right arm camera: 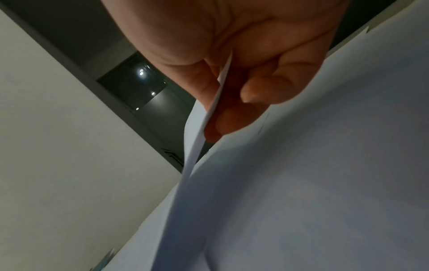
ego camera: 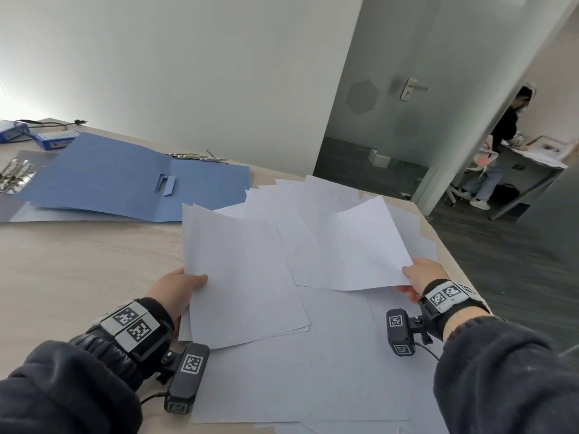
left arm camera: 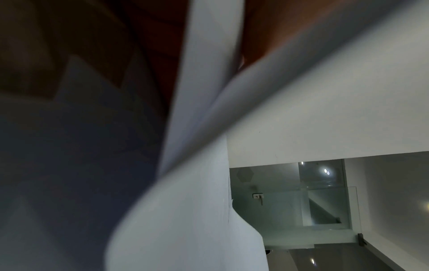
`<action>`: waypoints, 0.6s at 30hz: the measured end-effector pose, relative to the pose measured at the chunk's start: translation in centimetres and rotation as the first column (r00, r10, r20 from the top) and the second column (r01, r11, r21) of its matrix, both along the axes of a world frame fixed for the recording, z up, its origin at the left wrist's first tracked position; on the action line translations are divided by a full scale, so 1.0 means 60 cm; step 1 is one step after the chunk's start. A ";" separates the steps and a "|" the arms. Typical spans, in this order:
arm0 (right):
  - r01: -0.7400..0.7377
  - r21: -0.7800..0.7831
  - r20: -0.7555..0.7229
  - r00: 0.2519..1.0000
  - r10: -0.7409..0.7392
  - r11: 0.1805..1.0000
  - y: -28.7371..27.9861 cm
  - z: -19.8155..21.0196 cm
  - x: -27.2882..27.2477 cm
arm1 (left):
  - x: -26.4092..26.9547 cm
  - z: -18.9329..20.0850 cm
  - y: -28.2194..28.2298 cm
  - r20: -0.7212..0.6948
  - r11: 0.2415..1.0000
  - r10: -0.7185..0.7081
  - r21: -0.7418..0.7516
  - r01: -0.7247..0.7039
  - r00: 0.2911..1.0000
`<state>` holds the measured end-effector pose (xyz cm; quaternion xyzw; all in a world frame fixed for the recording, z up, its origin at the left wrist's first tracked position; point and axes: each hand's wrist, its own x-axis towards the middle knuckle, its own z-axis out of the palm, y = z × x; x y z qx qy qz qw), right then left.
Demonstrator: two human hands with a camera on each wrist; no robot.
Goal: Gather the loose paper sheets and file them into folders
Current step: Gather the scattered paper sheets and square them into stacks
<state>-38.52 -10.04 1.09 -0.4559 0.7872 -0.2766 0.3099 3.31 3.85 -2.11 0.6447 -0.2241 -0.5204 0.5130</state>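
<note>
Several white paper sheets (ego camera: 329, 355) lie scattered over the right half of the wooden table (ego camera: 78, 264). My left hand (ego camera: 175, 289) grips a small stack of sheets (ego camera: 241, 277) by its left edge, thumb on top. My right hand (ego camera: 419, 277) pinches one sheet (ego camera: 360, 245) at its right corner and holds it lifted and curved above the pile. In the right wrist view the thumb and fingers (right arm camera: 262, 91) pinch the sheet's edge (right arm camera: 218, 95). The left wrist view is mostly filled by blurred paper (left arm camera: 204, 91). An open blue folder (ego camera: 125, 180) lies flat at the back left.
Metal binder clips (ego camera: 14, 177) and blue boxes (ego camera: 53, 140) sit at the far left. The table's right edge drops to a dark floor (ego camera: 501, 261). A glass door (ego camera: 407, 89) stands open behind, with another person (ego camera: 498, 151) at a desk beyond.
</note>
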 end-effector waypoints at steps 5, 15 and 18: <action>-0.077 0.074 -0.046 0.996 0.081 0.994 0.013 0.011 -0.026 | 0.005 0.000 0.002 -0.011 1.000 0.018 0.000 -0.018 1.000; -0.049 0.030 0.208 0.977 0.042 0.998 0.077 0.034 -0.095 | 0.002 0.004 0.005 0.043 1.000 0.008 0.024 -0.009 0.999; -0.230 0.104 0.112 0.969 0.219 0.967 0.090 0.039 -0.089 | 0.000 0.004 0.005 0.047 1.000 0.006 0.025 -0.007 0.999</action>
